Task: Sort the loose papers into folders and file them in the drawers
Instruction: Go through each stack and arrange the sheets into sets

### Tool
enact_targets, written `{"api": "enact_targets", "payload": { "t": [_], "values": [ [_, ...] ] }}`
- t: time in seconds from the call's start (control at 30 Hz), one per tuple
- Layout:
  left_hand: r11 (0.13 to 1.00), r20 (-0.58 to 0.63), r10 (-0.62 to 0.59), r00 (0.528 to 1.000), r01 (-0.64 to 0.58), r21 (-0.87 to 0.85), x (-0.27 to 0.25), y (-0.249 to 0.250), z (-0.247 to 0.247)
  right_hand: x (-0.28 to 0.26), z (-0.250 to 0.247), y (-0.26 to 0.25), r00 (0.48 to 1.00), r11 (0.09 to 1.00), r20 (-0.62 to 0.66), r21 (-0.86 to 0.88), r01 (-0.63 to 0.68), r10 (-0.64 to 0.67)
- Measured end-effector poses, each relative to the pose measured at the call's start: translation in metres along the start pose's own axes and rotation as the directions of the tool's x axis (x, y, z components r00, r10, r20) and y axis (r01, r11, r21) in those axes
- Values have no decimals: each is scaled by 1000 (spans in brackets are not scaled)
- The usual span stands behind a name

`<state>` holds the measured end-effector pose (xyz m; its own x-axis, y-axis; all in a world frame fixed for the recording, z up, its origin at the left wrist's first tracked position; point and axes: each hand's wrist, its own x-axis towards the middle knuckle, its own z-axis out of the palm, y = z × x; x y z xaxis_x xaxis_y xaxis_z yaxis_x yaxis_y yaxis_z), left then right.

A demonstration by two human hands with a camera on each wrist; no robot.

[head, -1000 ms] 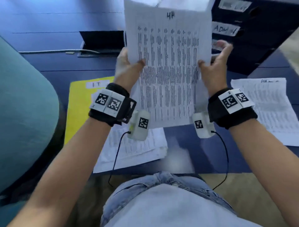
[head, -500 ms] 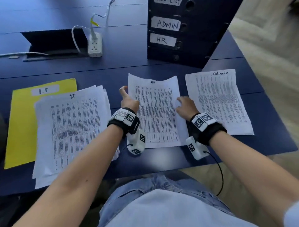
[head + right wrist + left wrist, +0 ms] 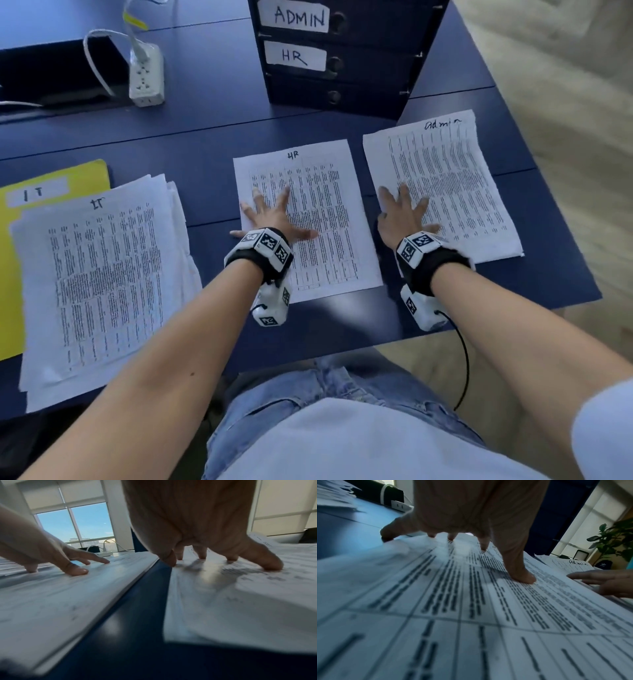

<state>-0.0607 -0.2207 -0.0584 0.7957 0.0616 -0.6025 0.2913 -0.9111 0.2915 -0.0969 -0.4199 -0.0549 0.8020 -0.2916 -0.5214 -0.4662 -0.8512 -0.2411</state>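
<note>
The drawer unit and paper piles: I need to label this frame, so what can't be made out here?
- Drawer unit: the head view's top edge cuts it off above ADMIN; the bottom drawer shows no label.
- Yellow IT folder: mostly under the IT pile.
- Printed text on the HR pile and Admin pile: too small, and blurred in the wrist views.
- Pile depths: not countable.

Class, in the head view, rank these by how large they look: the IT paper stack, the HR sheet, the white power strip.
1. IT paper stack, nearer the camera, so partly inflated
2. HR sheet
3. power strip, clearly smallest
</note>
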Motion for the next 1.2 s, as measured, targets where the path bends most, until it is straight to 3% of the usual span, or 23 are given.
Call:
{"api": "enact_targets", "payload": {
  "t": [0.5, 0.63, 0.77, 0.93, 1.03, 1.2],
  "values": [
    [995, 12, 93, 996, -94, 37, -3, 50, 13, 12, -20, 25, 999, 998, 28, 55, -25, 24],
    [994, 9, 107, 994, -107, -24, -4, 47, 11, 7, -23, 11, 998, 998, -64, 68, -2, 6],
    [980, -78, 138, 987, -147, -136, -7, 36, -9, 0, -25, -29, 985, 989, -143, 95, 113, -99],
    [948, -273, 150, 950, -217, -235, 0, -14, -65, -15, -20, -103, 939, 936, -214, 173, 308, -270],
    [937, -390, 131, 911, -242, -251, 0, -61, -110, -29, -7, -156, 881, 869, -242, 196, 454, -406],
    [962, -459, 24, 888, -146, -233, -2, -163, -169, -69, 30, -241, 804, 787, -160, 170, 593, -572]
  ]
}}
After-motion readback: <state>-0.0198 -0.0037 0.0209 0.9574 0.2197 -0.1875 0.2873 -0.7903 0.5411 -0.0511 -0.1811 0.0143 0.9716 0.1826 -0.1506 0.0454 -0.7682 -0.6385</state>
